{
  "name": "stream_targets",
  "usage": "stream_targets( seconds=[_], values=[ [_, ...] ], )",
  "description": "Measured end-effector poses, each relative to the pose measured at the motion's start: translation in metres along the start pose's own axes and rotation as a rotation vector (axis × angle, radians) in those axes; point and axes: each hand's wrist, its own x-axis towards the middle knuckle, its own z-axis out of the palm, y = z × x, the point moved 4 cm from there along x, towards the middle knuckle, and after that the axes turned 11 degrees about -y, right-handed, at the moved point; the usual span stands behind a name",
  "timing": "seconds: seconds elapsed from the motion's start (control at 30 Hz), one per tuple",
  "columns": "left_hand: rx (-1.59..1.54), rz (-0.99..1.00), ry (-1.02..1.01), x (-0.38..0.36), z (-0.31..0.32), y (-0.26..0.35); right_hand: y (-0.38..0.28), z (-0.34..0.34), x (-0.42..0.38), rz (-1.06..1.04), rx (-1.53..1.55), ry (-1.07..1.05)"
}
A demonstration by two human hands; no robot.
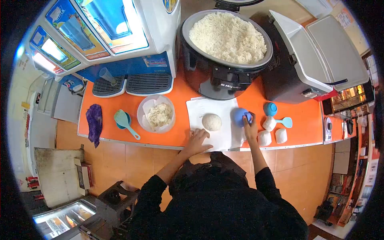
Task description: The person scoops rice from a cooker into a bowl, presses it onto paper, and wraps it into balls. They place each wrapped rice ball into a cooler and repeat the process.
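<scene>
On white paper [224, 140] lies a rounded mound of rice [211, 122]. My left hand [196, 142] rests on the paper just below the mound, fingers apart and holding nothing. To the right, my right hand [251, 129] has its fingers round the edge of a blue bowl [241, 117] at the paper's right side. Several white wrapped portions [264, 138] sit right of that hand, beside a light blue spoon [285, 122] and a small teal cup [270, 108].
A large cooker [219, 82] full of rice stands behind the paper. Left are a lined bowl of rice [142, 114], a green paddle [127, 124] on a teal cup, a purple cloth [94, 124] and a drink dispenser [160, 32]. An open cooler [284, 76] stands right.
</scene>
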Motion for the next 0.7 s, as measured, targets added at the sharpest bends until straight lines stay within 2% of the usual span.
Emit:
stream_targets(
  seconds=[0.03, 0.07, 0.13, 0.17, 0.23, 0.3, 0.33, 0.37, 0.47, 0.5, 0.53, 0.6, 0.63, 0.7],
  values=[
    [0.004, 0.0, 0.002, 0.001, 0.003, 0.001, 0.002, -0.005, 0.006, 0.11, -0.162, -0.016],
    [-0.02, 0.048, 0.04, 0.002, 0.004, 0.004, 0.001, -0.006, 0.011, 0.106, -0.158, -0.017],
    [-0.04, 0.092, 0.075, 0.006, 0.011, 0.004, -0.007, -0.007, 0.015, 0.15, -0.459, 0.034],
    [-0.046, 0.122, 0.133, 0.008, 0.013, 0.004, -0.01, -0.006, 0.013, 0.149, -0.457, 0.03],
    [-0.049, 0.147, 0.192, 0.009, 0.014, 0.006, -0.052, 0.002, -0.006, -0.262, -0.806, 0.237],
    [-0.06, 0.108, 0.271, 0.008, 0.011, 0.006, -0.082, 0.026, -0.035, -0.483, -0.784, -0.029],
    [-0.058, 0.106, 0.268, 0.008, 0.006, 0.009, -0.097, 0.037, -0.05, -0.676, -0.69, -0.23],
    [-0.034, 0.072, 0.306, 0.008, 0.0, 0.012, -0.085, 0.051, -0.057, -0.686, -0.59, -0.497],
    [-0.016, 0.023, 0.336, 0.006, -0.012, 0.015, -0.065, 0.048, -0.057, -0.678, -0.704, -0.418],
    [-0.024, 0.012, 0.323, 0.004, -0.015, 0.017, -0.041, 0.043, -0.048, -0.625, -0.705, -0.317],
    [-0.023, 0.009, 0.322, 0.001, -0.021, 0.026, -0.041, 0.029, -0.041, -0.558, -0.748, -0.331],
    [-0.109, -0.005, 0.334, -0.004, -0.034, 0.038, -0.027, 0.014, -0.026, -0.51, -0.395, -0.329],
    [-0.108, -0.003, 0.332, -0.004, -0.03, 0.032, -0.021, 0.012, -0.022, -0.509, -0.394, -0.327],
    [-0.154, -0.047, 0.432, -0.006, -0.021, 0.006, -0.005, 0.01, -0.007, -0.234, -0.063, -0.368]
  ],
)
